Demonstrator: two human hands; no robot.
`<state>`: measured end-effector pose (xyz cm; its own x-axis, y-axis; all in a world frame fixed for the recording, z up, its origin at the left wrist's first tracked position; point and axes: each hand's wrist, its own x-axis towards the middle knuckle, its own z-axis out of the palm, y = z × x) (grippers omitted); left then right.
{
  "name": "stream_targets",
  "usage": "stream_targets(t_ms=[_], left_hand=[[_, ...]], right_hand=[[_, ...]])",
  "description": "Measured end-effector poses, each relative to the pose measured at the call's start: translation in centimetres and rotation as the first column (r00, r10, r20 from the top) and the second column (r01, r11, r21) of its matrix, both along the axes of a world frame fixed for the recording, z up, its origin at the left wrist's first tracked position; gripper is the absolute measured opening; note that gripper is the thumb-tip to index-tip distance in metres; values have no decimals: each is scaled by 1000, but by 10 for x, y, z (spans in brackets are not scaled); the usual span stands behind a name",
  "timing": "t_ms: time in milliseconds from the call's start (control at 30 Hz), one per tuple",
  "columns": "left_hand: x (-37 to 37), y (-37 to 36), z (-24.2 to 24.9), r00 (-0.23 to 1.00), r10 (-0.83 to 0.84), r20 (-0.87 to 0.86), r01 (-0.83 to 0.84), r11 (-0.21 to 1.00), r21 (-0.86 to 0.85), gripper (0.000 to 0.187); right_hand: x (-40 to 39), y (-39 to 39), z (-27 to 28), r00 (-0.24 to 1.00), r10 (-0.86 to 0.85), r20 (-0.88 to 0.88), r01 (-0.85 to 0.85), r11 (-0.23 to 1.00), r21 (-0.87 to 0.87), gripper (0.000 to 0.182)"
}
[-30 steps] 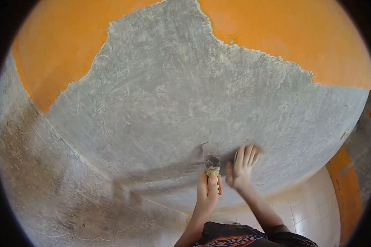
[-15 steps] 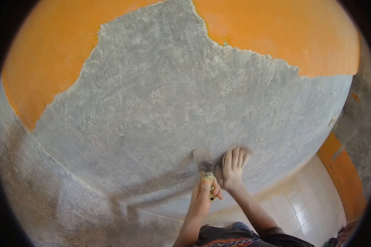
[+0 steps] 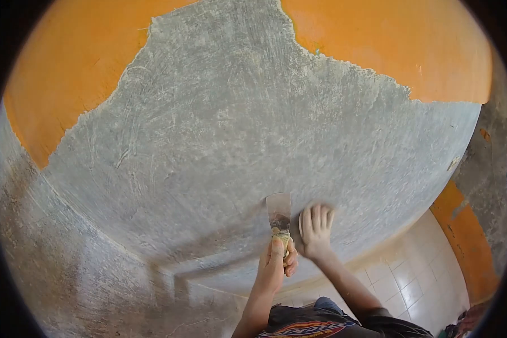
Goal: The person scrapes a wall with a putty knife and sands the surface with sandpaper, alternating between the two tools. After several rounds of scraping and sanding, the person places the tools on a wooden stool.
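Note:
A scraper (image 3: 279,208) with a broad metal blade and a worn, pale-stained handle is upright in my left hand (image 3: 278,259). The thumb lies along the handle and the fingers wrap round it. Just right of the blade, my right hand (image 3: 316,226) presses on the bare grey part of the wall (image 3: 219,146), its fingers close together. A thin pale edge shows at the left side of this hand; the object under it is mostly hidden and I cannot make it out.
Orange paint (image 3: 388,45) with ragged edges borders the grey wall surface above. Another rough grey wall (image 3: 67,253) meets it at the left. Pale floor tiles (image 3: 397,276) show at lower right, beside an orange strip (image 3: 467,236). Some dark cloth (image 3: 470,321) lies at the bottom right.
My left hand and the scraper are slightly higher, with the fingers curled closer round the handle. My right hand has shifted slightly left on the wall. The view has turned a little.

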<state>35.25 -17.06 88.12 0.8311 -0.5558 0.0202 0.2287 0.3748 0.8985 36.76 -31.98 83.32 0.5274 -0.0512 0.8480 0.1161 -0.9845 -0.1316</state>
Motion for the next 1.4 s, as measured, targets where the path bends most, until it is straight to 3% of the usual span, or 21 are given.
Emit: stream_targets(t_ms=[100,200,300,433,533,600,700,767,800,833,867,900,967,1033,1100,1167,1267,1333,1400], left_hand=[[-3,-1,1,999,-37,-22,36,999,-30,48],[-3,-1,0,998,-50,-23,48,996,-72,47],[1,1,-2,998,-64,-24,62,994,-86,47],[3,-1,-9,996,-85,-21,82,989,-122,47],[3,-6,-6,994,-108,10,108,991,-78,47],[-2,-12,-6,992,-128,22,129,991,-46,47],[-3,-28,-6,991,-137,8,137,986,-95,47],[-6,-40,-3,986,-163,-18,160,981,-113,47],[-5,-47,-2,987,-162,-15,159,981,-113,47],[-5,-54,-1,986,-167,0,166,980,-108,46],[-6,-61,-1,985,-171,13,172,980,-105,46],[-6,-70,-1,986,-167,12,167,980,-109,46],[-8,-85,0,988,-145,47,150,981,-124,46],[-11,-98,2,987,-156,40,160,979,-128,46],[-14,-110,4,984,-175,24,177,976,-128,46],[-16,-125,5,982,-185,38,188,976,-109,46],[-21,-146,7,981,-190,49,194,973,-124,47],[-22,-156,3,982,-183,39,187,970,-153,48],[-24,-166,0,985,-169,24,170,967,-189,48]], right_hand=[[8,-17,92,975,-60,213,59,998,13,56],[9,-27,124,951,31,307,-34,999,7,60],[11,-18,72,975,24,222,-22,1000,-9,60],[-1,-18,-87,999,-6,-36,12,984,176,59],[3,-56,-60,983,-137,120,110,971,212,62],[7,-83,21,930,-202,308,82,928,363,65],[3,-101,100,943,-150,296,76,966,248,64],[5,-90,119,954,-105,280,81,992,97,60],[-11,-75,140,983,-114,147,113,993,20,57],[-8,-73,124,977,-141,158,157,983,-92,53],[-4,-75,91,995,29,95,-26,999,-36,53],[-6,-79,59,993,47,106,-40,997,-67,54],[-15,-98,-9,1000,-15,-4,15,999,43,48],[-21,-129,-27,979,-196,-51,199,978,65,55],[-6,-182,0,940,-216,263,176,970,169,63],[-16,-212,74,927,-192,322,100,955,281,68],[-10,-223,114,923,-232,308,198,970,139,65],[-10,-209,107,942,-104,319,120,992,-32,60],[-25,-179,90,997,-71,37,74,995,-74,52]])
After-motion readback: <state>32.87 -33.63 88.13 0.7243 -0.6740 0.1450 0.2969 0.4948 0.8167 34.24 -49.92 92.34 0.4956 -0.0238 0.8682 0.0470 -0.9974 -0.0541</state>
